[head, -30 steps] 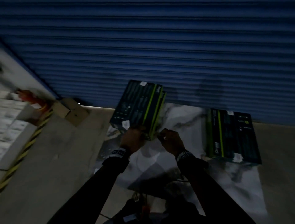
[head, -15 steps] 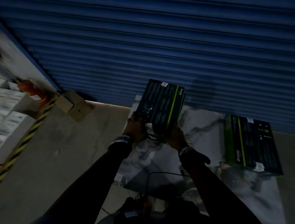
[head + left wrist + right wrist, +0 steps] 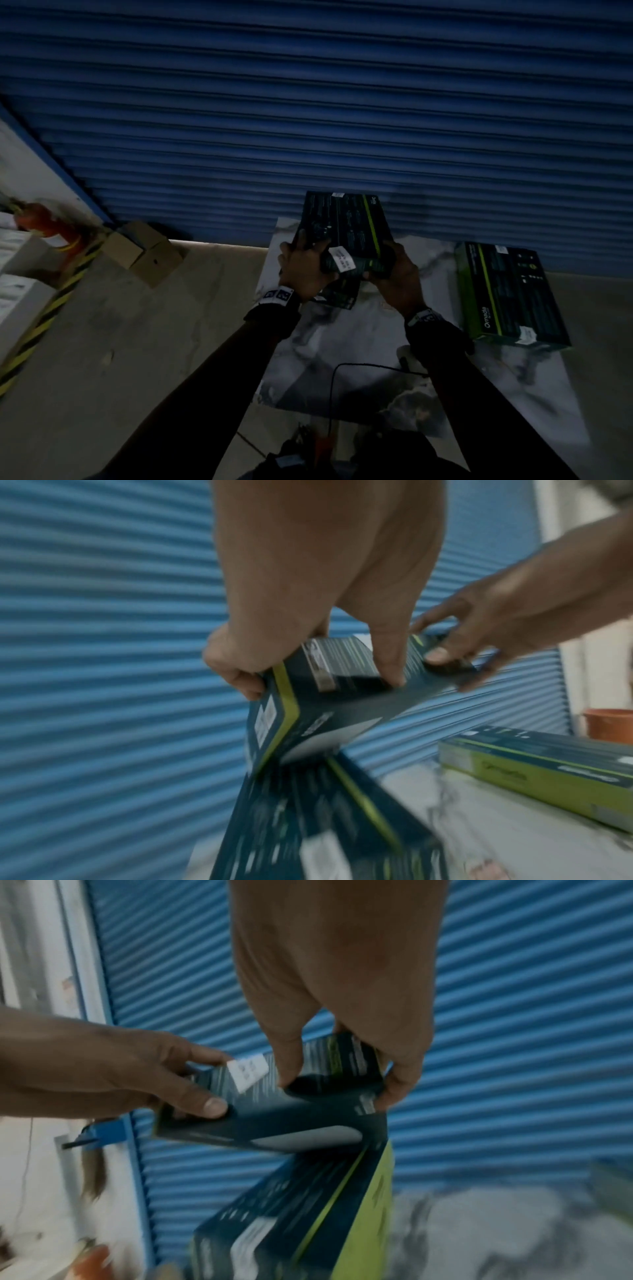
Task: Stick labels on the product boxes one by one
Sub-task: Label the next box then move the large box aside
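A dark teal product box (image 3: 346,228) with a lime stripe is held up by its near end in both hands. My left hand (image 3: 305,265) grips its left corner and my right hand (image 3: 390,270) grips its right corner. A white label (image 3: 342,261) shows on the near end. In the left wrist view, thumb and fingers of the left hand (image 3: 318,683) clamp the box (image 3: 346,704). The right wrist view shows the right hand (image 3: 337,1085) clamping the box (image 3: 274,1123), with the label (image 3: 247,1072) beside the left hand's fingers. A second box (image 3: 337,296) lies below.
A stack of the same boxes (image 3: 510,294) lies to the right on the marble-patterned sheet (image 3: 359,342). A blue roller shutter (image 3: 308,120) stands just behind. A brown carton (image 3: 144,253) and white boxes (image 3: 20,291) sit left. A black cable (image 3: 342,373) runs near my arms.
Both hands have taken hold of the top box's near end and raised it off the box beneath. The view has swung, so the boxes sit further right in the picture.
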`<act>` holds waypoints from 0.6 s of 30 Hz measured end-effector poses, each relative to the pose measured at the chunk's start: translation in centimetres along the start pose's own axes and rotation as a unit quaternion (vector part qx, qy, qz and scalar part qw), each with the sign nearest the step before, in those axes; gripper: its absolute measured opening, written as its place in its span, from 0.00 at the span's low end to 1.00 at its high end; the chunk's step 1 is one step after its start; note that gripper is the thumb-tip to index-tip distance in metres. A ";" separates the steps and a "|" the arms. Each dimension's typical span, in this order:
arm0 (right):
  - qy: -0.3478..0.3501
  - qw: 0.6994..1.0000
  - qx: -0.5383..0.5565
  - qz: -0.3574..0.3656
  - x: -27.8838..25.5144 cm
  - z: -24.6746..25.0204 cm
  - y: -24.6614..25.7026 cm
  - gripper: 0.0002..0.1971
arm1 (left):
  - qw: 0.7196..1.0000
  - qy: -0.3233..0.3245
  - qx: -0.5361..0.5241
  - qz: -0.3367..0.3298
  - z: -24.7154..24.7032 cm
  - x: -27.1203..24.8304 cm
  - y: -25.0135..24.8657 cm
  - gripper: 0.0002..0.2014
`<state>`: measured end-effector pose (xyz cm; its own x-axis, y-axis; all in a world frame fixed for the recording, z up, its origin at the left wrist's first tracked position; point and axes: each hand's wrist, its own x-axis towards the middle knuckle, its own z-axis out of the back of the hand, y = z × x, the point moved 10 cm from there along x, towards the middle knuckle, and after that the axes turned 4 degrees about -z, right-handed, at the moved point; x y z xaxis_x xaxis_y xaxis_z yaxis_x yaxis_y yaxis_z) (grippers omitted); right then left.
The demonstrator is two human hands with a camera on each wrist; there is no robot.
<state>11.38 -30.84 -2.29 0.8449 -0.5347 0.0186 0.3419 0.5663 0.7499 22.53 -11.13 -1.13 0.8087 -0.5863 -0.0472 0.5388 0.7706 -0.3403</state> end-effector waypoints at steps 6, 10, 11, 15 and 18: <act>-0.060 0.996 0.018 0.061 -1.5 8.3 2.1 0.37 | 0.996 -0.058 0.020 -0.068 3.3 -2.3 -7.0 0.42; -0.084 0.985 0.076 0.132 -3.2 14.6 4.0 0.32 | 0.989 -0.107 -0.025 -0.101 6.3 -5.0 -12.4 0.36; -0.085 0.982 0.084 0.144 -3.3 15.9 4.1 0.31 | 0.987 -0.115 -0.051 -0.104 7.0 -5.8 -13.9 0.37; -0.099 0.979 0.084 0.160 -3.8 20.9 3.9 0.33 | 0.984 -0.067 -0.146 -0.074 6.6 -8.2 -18.8 0.44; -0.098 0.977 0.080 0.172 -4.5 23.8 3.5 0.31 | 0.982 -0.049 -0.171 -0.060 5.7 -10.3 -22.1 0.46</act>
<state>-1.02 -41.38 15.94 0.7975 -0.4487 0.4033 -0.0314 0.6367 0.7704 3.63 -20.66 12.20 0.7723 -0.6276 0.0983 0.5343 0.5581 -0.6349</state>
